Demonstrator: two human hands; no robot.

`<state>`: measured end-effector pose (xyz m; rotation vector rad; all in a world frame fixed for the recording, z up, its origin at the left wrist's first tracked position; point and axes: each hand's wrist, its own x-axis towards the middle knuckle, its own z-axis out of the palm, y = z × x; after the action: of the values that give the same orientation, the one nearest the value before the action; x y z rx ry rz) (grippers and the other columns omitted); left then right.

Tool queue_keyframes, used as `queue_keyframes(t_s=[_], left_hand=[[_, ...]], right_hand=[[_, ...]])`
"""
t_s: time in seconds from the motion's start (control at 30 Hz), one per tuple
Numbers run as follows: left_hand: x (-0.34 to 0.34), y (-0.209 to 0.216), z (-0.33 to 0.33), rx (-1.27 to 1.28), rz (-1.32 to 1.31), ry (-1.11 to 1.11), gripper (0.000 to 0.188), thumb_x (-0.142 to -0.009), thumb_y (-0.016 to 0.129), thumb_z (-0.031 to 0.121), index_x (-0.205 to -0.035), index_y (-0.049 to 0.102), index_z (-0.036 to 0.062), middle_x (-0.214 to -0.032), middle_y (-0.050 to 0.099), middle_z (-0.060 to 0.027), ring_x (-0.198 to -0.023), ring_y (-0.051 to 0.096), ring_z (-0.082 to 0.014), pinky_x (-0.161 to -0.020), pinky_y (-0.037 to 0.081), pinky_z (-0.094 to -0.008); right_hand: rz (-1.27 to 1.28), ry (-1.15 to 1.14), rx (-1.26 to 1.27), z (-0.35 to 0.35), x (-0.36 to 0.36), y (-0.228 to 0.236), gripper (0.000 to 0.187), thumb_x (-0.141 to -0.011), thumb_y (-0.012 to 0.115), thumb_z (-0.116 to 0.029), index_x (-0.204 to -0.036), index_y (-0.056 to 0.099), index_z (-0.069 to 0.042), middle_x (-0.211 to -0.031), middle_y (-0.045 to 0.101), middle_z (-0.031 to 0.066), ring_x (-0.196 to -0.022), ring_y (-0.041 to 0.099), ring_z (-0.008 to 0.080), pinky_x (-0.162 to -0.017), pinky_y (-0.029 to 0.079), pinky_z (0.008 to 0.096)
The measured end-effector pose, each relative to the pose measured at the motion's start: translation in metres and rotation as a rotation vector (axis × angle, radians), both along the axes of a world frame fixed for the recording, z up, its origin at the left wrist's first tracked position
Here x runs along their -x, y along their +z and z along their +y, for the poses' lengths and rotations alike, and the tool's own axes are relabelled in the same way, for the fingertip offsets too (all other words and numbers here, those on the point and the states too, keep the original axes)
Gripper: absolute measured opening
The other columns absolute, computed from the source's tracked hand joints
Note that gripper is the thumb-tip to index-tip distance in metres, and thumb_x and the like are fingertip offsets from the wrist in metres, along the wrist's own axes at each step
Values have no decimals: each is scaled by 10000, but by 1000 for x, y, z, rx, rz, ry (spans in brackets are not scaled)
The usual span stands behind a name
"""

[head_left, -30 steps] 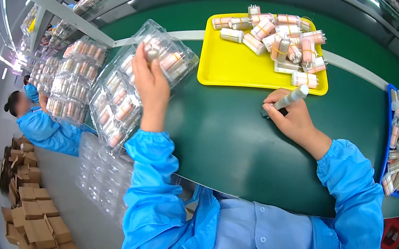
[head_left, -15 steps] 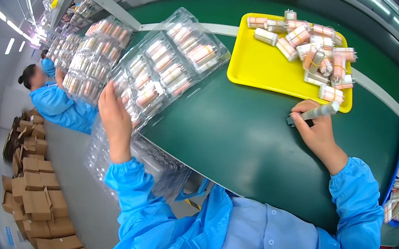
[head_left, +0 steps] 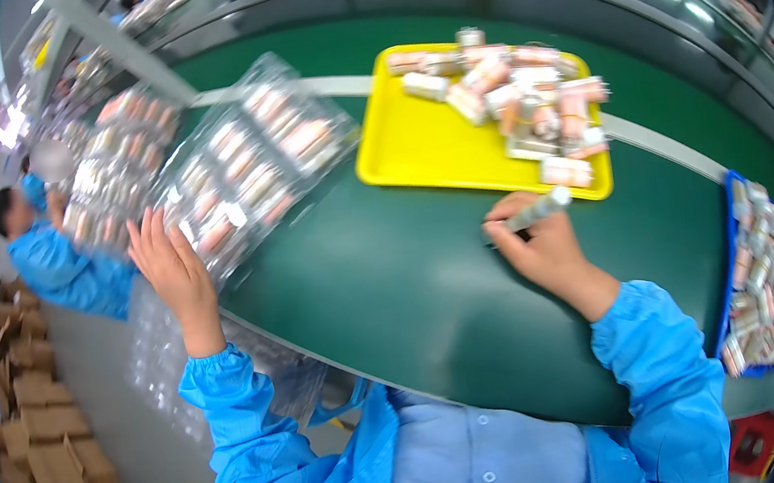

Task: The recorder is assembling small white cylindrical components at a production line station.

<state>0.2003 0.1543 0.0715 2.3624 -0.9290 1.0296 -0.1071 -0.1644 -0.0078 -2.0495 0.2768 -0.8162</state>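
My left hand (head_left: pixel 178 274) has its fingers stretched and apart at the near left edge of a clear plastic blister tray (head_left: pixel 339 155). Rows of small pink and white cylindrical parts sit in the tray's compartments. Over the green tabletop (head_left: pixel 393 289), my right hand (head_left: pixel 552 249) is closed round a thick, pale marker pen (head_left: pixel 542 208). Its dark end points down to the left, partly hidden by the fingers. Just beyond this hand lies a yellow tray (head_left: pixel 418 144) with loose pink and white cylinders (head_left: pixel 566 171) heaped mostly on its right side.
Blue bins (head_left: pixel 728 294) full of similar cylinders stand at the right. More filled blister trays (head_left: pixel 109 171) are stacked at the far left, near a person in blue (head_left: pixel 68 269). Empty clear trays (head_left: pixel 163 359) hang below the table's left edge. Cardboard boxes (head_left: pixel 56 471) line the floor.
The view has swung right, shifting most things leftward and showing a second blue bin. My left fingers have spread at the blister tray's edge. My right hand keeps hold of the marker pen.
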Motion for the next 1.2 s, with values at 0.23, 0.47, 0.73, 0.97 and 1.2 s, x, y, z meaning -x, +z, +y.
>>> queue_keyframes(t_s=[0.23,0.47,0.73,0.97,1.2], left_hand=[[66,-3,-259,-77,20,-702,480,-830,506,-106,-1293,584,-1,-1241,643,-255,-1179,608,-412,-1012,492,-464],[29,-53,-319,-267,327,-545,312,-829,633,40,-1136,581,13,-1145,611,-227,-1075,613,-413,-940,505,-467],[60,-12,-239,-157,657,-749,395,-783,822,112,-1126,641,35,-1078,609,-120,-973,634,-269,-862,521,-340],[148,-9,-192,-235,616,-1050,478,-718,885,103,-1140,672,36,-1032,676,-95,-907,649,-229,-807,538,-329],[179,-38,-188,-70,760,-1019,563,-732,842,44,-1236,592,23,-1035,697,-101,-925,632,-258,-797,543,-347]], right_hand=[[55,-25,-22,-4,6,6,160,-870,772,-171,-928,686,-49,-839,690,92,-741,664,244,-676,530,362],[92,-20,-69,-3,7,5,188,-889,738,-223,-920,688,-45,-864,681,117,-785,662,289,-710,525,401],[68,-13,-143,-2,5,6,177,-879,748,-196,-906,690,-31,-841,682,123,-768,666,287,-694,525,390],[-105,-148,-215,-12,10,25,96,-896,729,-100,-913,697,-11,-845,713,82,-775,686,191,-717,528,325],[-151,-86,-78,-13,15,41,68,-890,701,-61,-902,673,0,-855,703,91,-769,677,194,-702,522,323]])
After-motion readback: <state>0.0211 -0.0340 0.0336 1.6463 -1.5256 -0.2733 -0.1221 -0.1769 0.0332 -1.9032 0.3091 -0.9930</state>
